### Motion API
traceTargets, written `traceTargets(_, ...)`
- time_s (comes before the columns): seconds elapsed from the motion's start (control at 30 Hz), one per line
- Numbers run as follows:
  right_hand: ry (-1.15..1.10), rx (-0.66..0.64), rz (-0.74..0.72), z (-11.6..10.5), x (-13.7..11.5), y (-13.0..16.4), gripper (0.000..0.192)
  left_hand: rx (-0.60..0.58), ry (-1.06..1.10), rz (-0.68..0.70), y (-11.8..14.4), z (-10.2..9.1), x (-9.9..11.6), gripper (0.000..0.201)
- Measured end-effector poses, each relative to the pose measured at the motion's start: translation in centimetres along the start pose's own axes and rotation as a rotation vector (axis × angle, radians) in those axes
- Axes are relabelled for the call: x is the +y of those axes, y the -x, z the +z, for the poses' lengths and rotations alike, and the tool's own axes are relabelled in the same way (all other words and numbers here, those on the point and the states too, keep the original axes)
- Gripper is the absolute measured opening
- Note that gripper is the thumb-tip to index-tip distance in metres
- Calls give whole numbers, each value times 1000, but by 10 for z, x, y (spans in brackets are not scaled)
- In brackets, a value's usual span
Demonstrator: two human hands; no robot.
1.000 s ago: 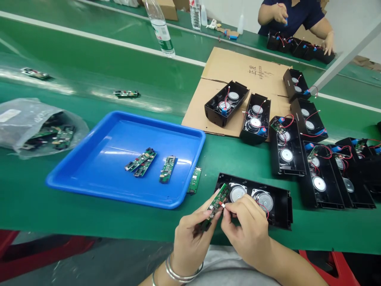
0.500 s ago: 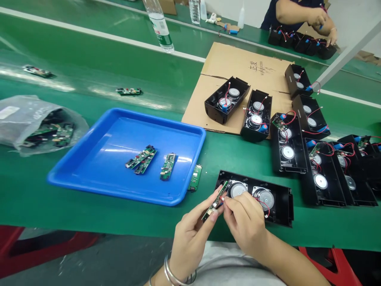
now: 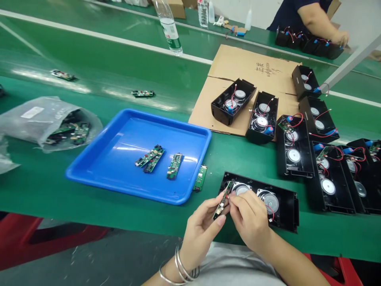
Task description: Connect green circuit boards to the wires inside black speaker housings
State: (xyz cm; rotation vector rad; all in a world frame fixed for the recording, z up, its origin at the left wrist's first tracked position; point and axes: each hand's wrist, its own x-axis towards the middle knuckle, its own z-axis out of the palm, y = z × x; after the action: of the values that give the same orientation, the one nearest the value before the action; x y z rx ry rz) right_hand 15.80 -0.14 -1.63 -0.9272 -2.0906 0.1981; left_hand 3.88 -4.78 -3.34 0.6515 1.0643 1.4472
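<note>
My left hand holds a small green circuit board tilted nearly edge-on. My right hand pinches a small connector on a red wire against that board. Both hands hover over the near end of an open black speaker housing with two round speakers inside, lying on the green belt. A blue tray to the left holds three more green boards. One board lies on the belt just beside the tray's right rim.
A plastic bag of boards lies far left. Several open speaker housings crowd the right; two sit on flattened cardboard. A water bottle stands behind. Another person's arm works at the far right.
I have turned the board from flat to nearly edge-on while my right hand stays pinched on the connector. The view has shifted, so everything sits slightly further right.
</note>
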Motion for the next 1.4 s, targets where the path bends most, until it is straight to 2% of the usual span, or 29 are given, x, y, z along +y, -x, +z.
traceTargets(0.07,-33,-40,25,1,3,1,15,25,25,-74,-4,-2,1,25)
traceTargets(0.13,-88,-60,43,-1,4,1,15,-23,-21,-121,-10,-9,9,29)
traceTargets(0.2,-145,-66,70,-6,6,1,15,-78,-221,-83,-20,-22,19,36)
traceTargets(0.23,-168,-64,93,-8,6,1,15,-42,-386,-28,-26,-31,24,38)
traceTargets(0.27,-189,-60,123,-11,7,1,14,42,-562,36,-34,-41,29,39)
traceTargets(0.33,-225,-53,194,-16,10,3,13,285,-848,152,-52,-62,33,34)
traceTargets(0.4,-255,-52,249,-19,14,5,12,448,-967,208,-71,-82,33,30)
traceTargets(0.5,-283,-66,230,-18,16,8,11,505,-1035,210,-92,-98,27,24)
traceTargets(0.6,-295,-76,207,-16,16,10,12,506,-1046,203,-97,-98,25,16)
traceTargets(0.73,-300,-98,213,-16,15,12,12,432,-982,189,-85,-88,34,6)
traceTargets(0.87,-291,-106,198,-16,14,13,13,369,-894,184,-75,-80,39,13)
traceTargets(1.03,-276,-85,211,-14,12,10,16,416,-833,251,-72,-72,36,16)
traceTargets(1.27,-260,-90,196,-16,11,8,15,404,-811,425,-61,-65,35,16)
traceTargets(1.4,-258,-93,196,-16,10,6,17,429,-765,475,-60,-64,33,13)
